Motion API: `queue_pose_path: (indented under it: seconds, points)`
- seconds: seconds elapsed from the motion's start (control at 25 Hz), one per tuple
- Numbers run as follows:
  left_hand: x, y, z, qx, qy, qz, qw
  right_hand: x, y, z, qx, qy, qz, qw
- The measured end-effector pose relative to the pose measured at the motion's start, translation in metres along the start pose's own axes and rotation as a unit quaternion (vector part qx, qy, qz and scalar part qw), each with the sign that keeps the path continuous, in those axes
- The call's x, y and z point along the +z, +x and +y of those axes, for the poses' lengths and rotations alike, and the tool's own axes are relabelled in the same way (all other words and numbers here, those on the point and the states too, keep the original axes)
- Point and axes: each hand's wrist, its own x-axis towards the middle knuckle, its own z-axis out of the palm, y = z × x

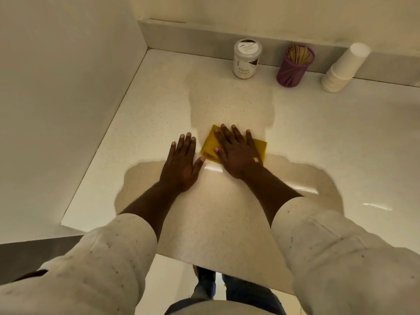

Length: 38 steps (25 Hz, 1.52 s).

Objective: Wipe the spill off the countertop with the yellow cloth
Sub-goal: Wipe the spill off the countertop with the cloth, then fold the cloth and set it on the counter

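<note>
A pale speckled countertop meets a wall corner. The right hand presses flat, fingers spread, on the yellow cloth; the left hand lies flat just beside it.

- Pale speckled countertop, set in a wall corner.
- Yellow cloth lying flat near the middle.
- Left hand palm down on bare top; right hand flat on cloth.
- At back wall: jar, purple stick holder, cup stack leaning.
</note>
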Motion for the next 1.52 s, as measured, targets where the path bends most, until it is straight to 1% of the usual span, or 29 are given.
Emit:
queue_pose_path:
  seconds: [0.08, 0.16, 0.32, 0.44, 0.52, 0.64, 0.76, 0.84, 1.0, 1.12, 1.2, 1.28, 1.36, 1.4, 1.44, 1.52]
  points:
    - [0.002, 0.004, 0.002, -0.008, -0.005, -0.006, 1.0, -0.008, -0.002, 0.022, 0.034, 0.012, 0.007, 0.999]
    - [0.003, 0.006, 0.005, -0.007, -0.011, -0.007, 1.0, -0.016, -0.011, 0.051, 0.086, 0.002, 0.015, 0.996]
    - [0.003, 0.009, 0.017, 0.012, -0.01, -0.009, 1.0, -0.028, -0.049, 0.105, 0.198, 0.017, 0.048, 0.979]
    - [0.003, 0.012, 0.03, 0.034, -0.007, -0.025, 0.999, -0.026, -0.078, 0.123, 0.255, 0.026, 0.073, 0.964]
    - [0.005, 0.012, 0.039, 0.051, 0.001, -0.036, 0.998, -0.02, -0.09, 0.118, 0.274, 0.031, 0.079, 0.958]
    - [0.01, 0.005, 0.057, 0.085, 0.0, -0.051, 0.995, -0.006, -0.11, 0.092, 0.281, 0.025, 0.09, 0.955]
    - [0.013, -0.006, 0.073, 0.109, 0.0, -0.063, 0.992, 0.01, -0.126, 0.057, 0.26, 0.012, 0.076, 0.963]
    - [0.014, -0.016, 0.079, 0.126, 0.002, -0.063, 0.99, 0.019, -0.136, 0.031, 0.228, -0.01, 0.056, 0.972]
    - [0.012, -0.034, 0.084, 0.157, -0.005, -0.062, 0.986, 0.03, -0.166, -0.008, 0.11, -0.025, 0.017, 0.993]
    - [0.008, -0.046, 0.083, 0.175, -0.007, -0.07, 0.982, 0.03, -0.184, -0.023, 0.077, 0.001, 0.005, 0.997]
    - [0.004, -0.053, 0.085, 0.186, -0.012, -0.071, 0.98, 0.025, -0.195, -0.029, 0.069, 0.044, 0.028, 0.996]
    - [-0.001, -0.057, 0.088, 0.198, -0.012, -0.069, 0.978, 0.017, -0.208, -0.029, 0.089, 0.1, 0.098, 0.986]
    - [-0.003, -0.056, 0.095, 0.215, -0.004, -0.075, 0.974, 0.009, -0.221, -0.017, 0.154, 0.097, 0.191, 0.965]
    - [-0.004, -0.056, 0.099, 0.225, 0.002, -0.08, 0.971, 0.006, -0.229, -0.01, 0.19, 0.085, 0.213, 0.955]
    - [-0.005, -0.055, 0.103, 0.234, 0.01, -0.083, 0.969, 0.003, -0.236, -0.003, 0.214, 0.072, 0.215, 0.95]
    - [-0.007, -0.054, 0.112, 0.247, 0.031, -0.08, 0.965, 0.001, -0.246, 0.006, 0.237, 0.054, 0.193, 0.951]
